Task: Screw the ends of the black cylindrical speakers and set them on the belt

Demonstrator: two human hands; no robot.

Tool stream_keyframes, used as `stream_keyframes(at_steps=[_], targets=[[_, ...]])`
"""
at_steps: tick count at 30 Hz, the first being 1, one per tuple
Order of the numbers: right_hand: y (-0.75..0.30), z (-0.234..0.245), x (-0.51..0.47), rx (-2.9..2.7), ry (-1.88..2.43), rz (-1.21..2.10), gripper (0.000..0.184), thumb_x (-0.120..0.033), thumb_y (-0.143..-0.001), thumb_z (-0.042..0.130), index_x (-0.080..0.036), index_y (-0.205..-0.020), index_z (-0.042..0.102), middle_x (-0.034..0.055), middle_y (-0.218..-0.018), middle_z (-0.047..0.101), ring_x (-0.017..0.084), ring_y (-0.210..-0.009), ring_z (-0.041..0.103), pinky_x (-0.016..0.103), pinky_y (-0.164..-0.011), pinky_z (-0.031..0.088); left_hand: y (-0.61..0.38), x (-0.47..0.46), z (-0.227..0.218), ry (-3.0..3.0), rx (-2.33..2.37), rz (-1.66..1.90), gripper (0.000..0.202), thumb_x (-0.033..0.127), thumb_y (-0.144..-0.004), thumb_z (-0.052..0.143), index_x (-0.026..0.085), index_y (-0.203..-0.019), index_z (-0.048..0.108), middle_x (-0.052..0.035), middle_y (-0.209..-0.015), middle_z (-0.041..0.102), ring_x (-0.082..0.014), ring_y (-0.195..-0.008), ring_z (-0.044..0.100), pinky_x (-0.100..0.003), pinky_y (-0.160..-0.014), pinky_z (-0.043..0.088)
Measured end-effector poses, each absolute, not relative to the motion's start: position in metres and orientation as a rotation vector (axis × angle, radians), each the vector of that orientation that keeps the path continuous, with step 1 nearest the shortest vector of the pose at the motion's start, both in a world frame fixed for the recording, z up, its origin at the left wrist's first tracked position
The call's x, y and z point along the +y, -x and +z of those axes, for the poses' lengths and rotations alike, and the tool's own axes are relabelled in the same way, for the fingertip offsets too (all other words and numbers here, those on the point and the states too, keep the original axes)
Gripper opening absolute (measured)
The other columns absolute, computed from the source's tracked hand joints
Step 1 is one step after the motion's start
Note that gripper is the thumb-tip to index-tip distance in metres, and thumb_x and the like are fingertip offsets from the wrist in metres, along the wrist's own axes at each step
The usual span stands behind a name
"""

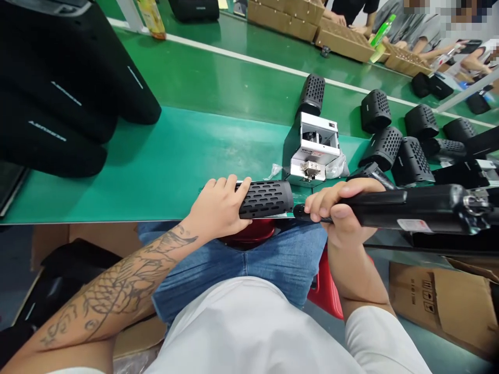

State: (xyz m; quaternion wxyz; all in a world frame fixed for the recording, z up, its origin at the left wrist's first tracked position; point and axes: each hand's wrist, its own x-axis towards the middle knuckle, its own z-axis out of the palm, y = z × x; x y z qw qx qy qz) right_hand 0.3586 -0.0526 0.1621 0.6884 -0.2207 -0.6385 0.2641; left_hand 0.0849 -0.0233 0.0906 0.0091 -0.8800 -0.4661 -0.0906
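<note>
My left hand (220, 203) is wrapped over the left end of a black perforated housing (268, 198), which lies on its side at the front edge of the green mat. In my right hand (349, 210) is a black electric screwdriver (419, 208), held level with its nose toward the housing's right end. Whether the nose touches the housing, I cannot tell. Just beyond stands a white-and-black screw feeder (316, 148), with clear plastic bags (338, 166) beside it. The housing's underside and left end are hidden.
Large black cases (74, 88) stand at the left. Several perforated black housings (414, 161) crowd the right side. A bottle (152, 19) and cardboard trays (343, 41) are farther back, near other people. A cardboard box (440, 306) sits below the table at right.
</note>
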Motion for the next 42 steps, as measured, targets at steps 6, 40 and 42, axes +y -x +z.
stream_keyframes(at_steps=[6, 40, 42], targets=[[-0.362, 0.151, -0.048, -1.465, 0.536, 0.612, 0.028, -0.045, -0.106, 0.102, -0.032, -0.107, 0.077, -0.0116, -0.066, 0.073, 0.012, -0.042, 0.064, 0.027, -0.053, 0.068, -0.087, -0.023, 0.095, 2.801, -1.495, -0.291, 0.112, 0.059, -0.091, 0.100, 0.009, -0.185, 0.062, -0.0315, -0.146, 0.079, -0.0541, -0.126, 0.080, -0.061, -0.106, 0.059], [-0.360, 0.147, -0.039, -1.585, 0.644, 0.798, 0.042, -0.043, -0.102, 0.106, -0.030, -0.091, 0.068, -0.0106, -0.062, 0.068, 0.012, -0.042, 0.059, 0.030, -0.054, 0.067, -0.093, -0.029, 0.104, 2.801, -1.505, -0.194, 0.109, 0.056, -0.097, 0.097, 0.005, -0.186, 0.059, -0.0340, -0.153, 0.078, -0.0544, -0.130, 0.079, -0.058, -0.105, 0.053], [-0.360, 0.147, -0.039, -1.600, 0.615, 0.821, 0.042, -0.039, -0.102, 0.105, -0.029, -0.090, 0.067, -0.0107, -0.063, 0.067, 0.012, -0.042, 0.059, 0.029, -0.053, 0.065, -0.093, -0.029, 0.104, 2.801, -1.501, -0.176, 0.110, 0.056, -0.098, 0.097, 0.004, -0.187, 0.058, -0.0345, -0.153, 0.079, -0.0548, -0.131, 0.079, -0.059, -0.105, 0.055]])
